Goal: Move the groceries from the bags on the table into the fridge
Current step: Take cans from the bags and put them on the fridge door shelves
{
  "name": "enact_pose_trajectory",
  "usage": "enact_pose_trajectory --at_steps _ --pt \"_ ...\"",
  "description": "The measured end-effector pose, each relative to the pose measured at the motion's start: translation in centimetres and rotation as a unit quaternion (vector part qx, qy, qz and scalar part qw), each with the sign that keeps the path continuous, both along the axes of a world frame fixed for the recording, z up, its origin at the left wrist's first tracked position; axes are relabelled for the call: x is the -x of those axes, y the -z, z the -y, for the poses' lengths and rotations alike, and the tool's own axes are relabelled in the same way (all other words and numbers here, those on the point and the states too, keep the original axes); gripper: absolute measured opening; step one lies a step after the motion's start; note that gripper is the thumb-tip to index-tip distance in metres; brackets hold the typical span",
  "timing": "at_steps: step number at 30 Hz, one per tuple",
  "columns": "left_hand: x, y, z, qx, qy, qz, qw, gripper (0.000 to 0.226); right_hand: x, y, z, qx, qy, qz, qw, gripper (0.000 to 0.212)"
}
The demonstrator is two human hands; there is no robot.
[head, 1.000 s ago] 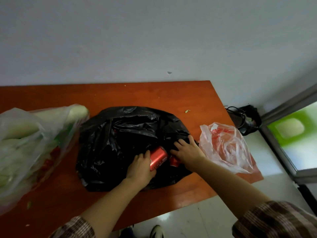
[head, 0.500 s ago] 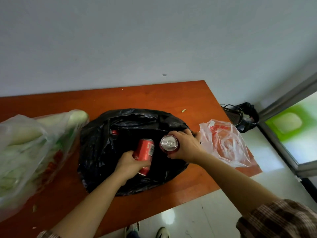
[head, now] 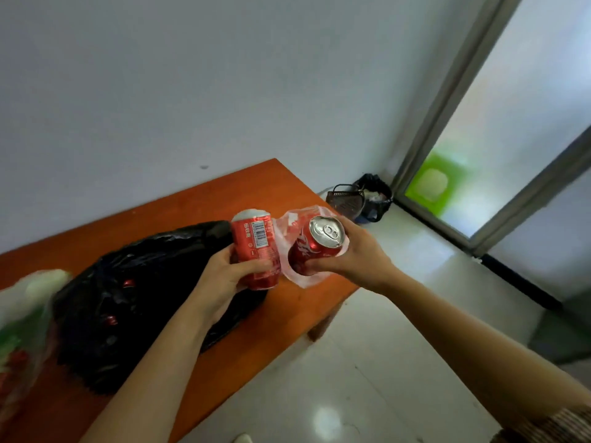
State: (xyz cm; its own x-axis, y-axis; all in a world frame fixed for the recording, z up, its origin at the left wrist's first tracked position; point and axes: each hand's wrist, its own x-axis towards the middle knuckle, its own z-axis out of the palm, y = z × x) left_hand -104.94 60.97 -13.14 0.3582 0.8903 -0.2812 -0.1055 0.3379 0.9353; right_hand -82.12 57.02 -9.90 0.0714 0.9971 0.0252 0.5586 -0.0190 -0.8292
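Note:
My left hand grips a red soda can upright above the black plastic bag. My right hand holds a second red soda can, tilted so its silver top faces me, in front of a clear bag with red print. The black bag lies open on the orange table, and red cans show inside it. A clear bag of green and white vegetables sits at the left edge. The fridge is out of view.
The table stands against a grey wall. A dark basket and a black bag sit on the floor in the corner. A metal-framed glass door fills the right. The pale tiled floor lies beyond the table's right end.
Both hands have lifted their cans up out of the black bag and toward the right. The view has swung right, bringing the door and floor into sight.

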Motion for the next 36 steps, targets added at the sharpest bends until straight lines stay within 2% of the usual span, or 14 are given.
enact_pose_trajectory --at_steps 4,7,13,20,26,31,36 --pt "-8.9 -1.3 4.8 -0.046 0.094 -0.013 0.994 0.068 -7.8 -1.0 8.5 -0.011 0.112 0.006 0.994 0.072" --pt "-16.7 -1.5 10.2 -0.056 0.142 0.003 0.988 0.058 -13.9 -1.5 16.1 -0.021 0.181 0.012 0.983 0.061" --pt "-32.4 -3.0 22.3 -0.045 0.224 0.046 0.972 0.055 -25.7 -3.7 31.4 -0.042 0.303 -0.006 0.952 0.069" --pt "-47.6 -7.2 32.4 -0.067 0.342 0.092 0.933 0.055 -37.4 -8.5 46.0 -0.093 0.423 0.006 0.901 0.077" --pt "-59.8 -11.5 37.6 -0.123 0.394 0.109 0.904 0.057 -46.2 -12.0 52.7 -0.156 0.469 0.014 0.869 0.068" --pt "-69.1 -15.0 40.5 -0.232 0.4 0.11 0.88 0.065 -54.3 -14.3 55.2 -0.204 0.483 0.031 0.851 0.059" --pt "-77.7 -19.2 42.4 -0.333 0.378 0.133 0.854 0.062 -63.3 -18.2 56.7 -0.238 0.487 0.062 0.838 0.056"
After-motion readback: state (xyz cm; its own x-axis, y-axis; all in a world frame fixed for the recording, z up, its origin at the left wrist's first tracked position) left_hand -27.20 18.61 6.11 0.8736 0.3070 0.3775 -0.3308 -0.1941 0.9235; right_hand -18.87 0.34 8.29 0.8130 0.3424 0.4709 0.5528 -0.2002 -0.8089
